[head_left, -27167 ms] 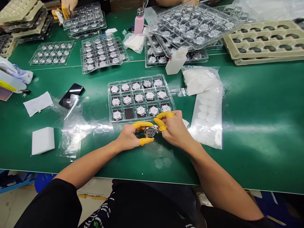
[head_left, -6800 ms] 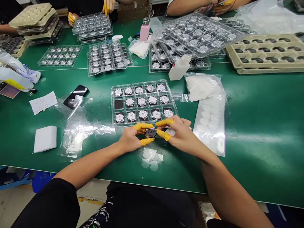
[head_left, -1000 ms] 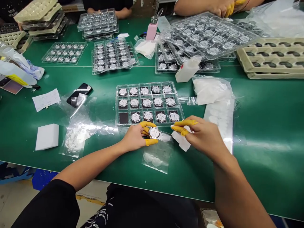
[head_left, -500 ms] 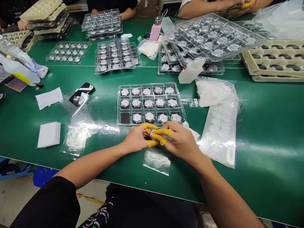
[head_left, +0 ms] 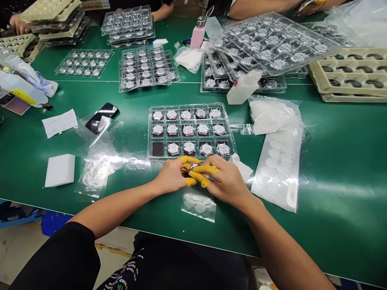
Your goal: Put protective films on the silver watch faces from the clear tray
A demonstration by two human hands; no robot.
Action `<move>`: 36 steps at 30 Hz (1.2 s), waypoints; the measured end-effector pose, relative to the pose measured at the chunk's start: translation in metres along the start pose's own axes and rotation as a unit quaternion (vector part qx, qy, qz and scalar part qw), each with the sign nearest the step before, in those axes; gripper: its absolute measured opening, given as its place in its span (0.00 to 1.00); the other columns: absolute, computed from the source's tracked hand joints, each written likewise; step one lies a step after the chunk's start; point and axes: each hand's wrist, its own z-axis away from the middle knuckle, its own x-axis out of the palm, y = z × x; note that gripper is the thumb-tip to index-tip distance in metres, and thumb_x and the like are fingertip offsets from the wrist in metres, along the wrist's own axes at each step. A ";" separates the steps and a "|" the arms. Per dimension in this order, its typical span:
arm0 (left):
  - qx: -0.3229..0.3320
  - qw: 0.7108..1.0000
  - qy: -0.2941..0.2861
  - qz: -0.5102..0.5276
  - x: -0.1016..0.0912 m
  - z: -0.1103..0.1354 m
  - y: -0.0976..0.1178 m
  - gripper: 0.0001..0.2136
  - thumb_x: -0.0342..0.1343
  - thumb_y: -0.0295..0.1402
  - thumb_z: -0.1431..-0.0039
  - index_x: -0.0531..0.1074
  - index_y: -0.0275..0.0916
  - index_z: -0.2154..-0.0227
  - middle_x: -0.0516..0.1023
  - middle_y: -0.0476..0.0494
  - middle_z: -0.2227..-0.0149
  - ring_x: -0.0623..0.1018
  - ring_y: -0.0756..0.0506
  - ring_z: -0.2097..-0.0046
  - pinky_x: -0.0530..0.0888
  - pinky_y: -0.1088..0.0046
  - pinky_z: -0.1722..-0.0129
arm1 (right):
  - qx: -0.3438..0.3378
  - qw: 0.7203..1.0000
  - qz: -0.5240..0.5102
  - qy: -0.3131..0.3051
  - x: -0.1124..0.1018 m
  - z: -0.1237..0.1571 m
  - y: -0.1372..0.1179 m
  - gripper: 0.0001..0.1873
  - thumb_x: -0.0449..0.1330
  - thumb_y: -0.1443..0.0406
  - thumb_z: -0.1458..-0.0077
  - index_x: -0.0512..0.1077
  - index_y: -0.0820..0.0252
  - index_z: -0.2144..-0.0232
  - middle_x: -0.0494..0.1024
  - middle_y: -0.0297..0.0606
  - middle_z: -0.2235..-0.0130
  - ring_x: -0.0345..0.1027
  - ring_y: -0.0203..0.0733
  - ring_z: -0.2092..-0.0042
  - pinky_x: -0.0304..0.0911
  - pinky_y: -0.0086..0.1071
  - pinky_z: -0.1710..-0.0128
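Note:
Just in front of the clear tray, a shiny watch case [head_left: 194, 165] is pinched between both hands, mostly hidden by the fingers. My left hand [head_left: 172, 174], in yellow finger cots, grips it from the left. My right hand [head_left: 224, 177], also in yellow finger cots, closes on it from the right. The clear plastic tray [head_left: 148, 135] holds rows of watch cases with white round faces; its front-left compartment [head_left: 157, 149] shows only a dark pad. Below my hands lies a small clear bag [head_left: 198, 205] of white round films.
To the left are a white block [head_left: 60, 170], a phone [head_left: 102, 117], a paper note [head_left: 59, 123] and a crumpled clear bag [head_left: 96, 173]. A long bag [head_left: 276, 169] of white discs and a white bottle [head_left: 243, 89] stand right. Stacked trays [head_left: 272, 42] and co-workers' arms line the far side.
The watch case has turned a little between my fingers, showing more of its metal edge. Both hands stay nearly in place. The whole view has shifted slightly.

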 end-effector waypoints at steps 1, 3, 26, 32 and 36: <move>0.002 1.000 0.000 -0.001 0.000 0.000 0.000 0.27 0.72 0.24 0.57 0.75 0.36 0.50 0.84 0.42 0.61 0.84 0.46 0.60 0.81 0.66 0.54 | 0.014 1.000 0.008 0.006 0.000 0.000 0.000 0.07 0.58 0.66 0.38 0.77 0.55 0.64 0.74 0.41 0.68 0.66 0.43 0.66 0.61 0.37 0.68; -0.001 1.000 0.011 0.013 0.001 -0.001 -0.001 0.27 0.72 0.25 0.56 0.75 0.36 0.50 0.84 0.43 0.62 0.84 0.46 0.61 0.81 0.66 0.55 | 0.040 0.999 0.026 0.016 0.001 0.000 -0.002 0.08 0.58 0.65 0.37 0.78 0.55 0.65 0.74 0.41 0.68 0.66 0.43 0.66 0.62 0.37 0.67; 0.144 0.978 0.041 -0.148 -0.003 0.009 0.005 0.23 0.72 0.35 0.52 0.78 0.41 0.51 0.84 0.43 0.61 0.83 0.44 0.58 0.79 0.60 0.47 | 0.240 0.967 -0.047 -0.068 -0.026 0.016 0.020 0.19 0.61 0.46 0.42 0.78 0.54 0.70 0.82 0.45 0.54 0.74 0.55 0.52 0.60 0.53 0.47; 0.081 0.995 0.034 -0.050 -0.001 0.005 0.002 0.27 0.74 0.34 0.55 0.76 0.38 0.50 0.84 0.42 0.62 0.84 0.45 0.61 0.81 0.63 0.50 | 0.185 0.978 -0.009 -0.095 -0.027 0.017 0.019 0.07 0.59 0.59 0.40 0.76 0.54 0.64 0.82 0.40 0.63 0.74 0.48 0.60 0.57 0.48 0.51; 0.029 0.999 0.029 0.003 -0.002 0.001 0.002 0.29 0.74 0.32 0.57 0.74 0.36 0.50 0.84 0.41 0.61 0.84 0.46 0.61 0.81 0.67 0.54 | 0.098 0.991 0.046 -0.083 -0.024 0.017 0.014 0.07 0.56 0.68 0.41 0.74 0.55 0.62 0.82 0.41 0.54 0.71 0.50 0.52 0.53 0.46 0.53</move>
